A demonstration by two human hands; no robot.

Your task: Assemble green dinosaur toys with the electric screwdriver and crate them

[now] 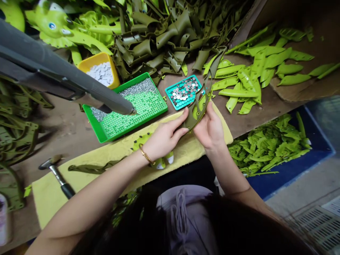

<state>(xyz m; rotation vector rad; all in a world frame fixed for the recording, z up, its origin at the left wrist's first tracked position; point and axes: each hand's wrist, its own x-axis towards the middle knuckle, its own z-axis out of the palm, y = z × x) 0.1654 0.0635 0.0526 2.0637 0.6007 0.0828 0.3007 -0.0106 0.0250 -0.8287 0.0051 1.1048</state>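
Observation:
My left hand [164,136] and my right hand [209,127] together grip a long olive-green moulded plastic part [199,106], which rises from between them toward the far side of the bench. A gold bangle [147,155] circles my left wrist. Beneath my hands lies a yellow cloth pad [53,191]. A spotted green toy piece with white claws [160,159] rests on it, partly hidden by my left wrist. An olive plastic strip [92,168] also lies on the pad.
A grey tubular tool [66,74] hangs over a green pegboard tray of metal pins [132,109]. Nearby are a teal tray of metal discs [183,92], a yellow box [101,69], a hammer [57,173], heaped green plastic parts [156,39], and a blue bin [268,148].

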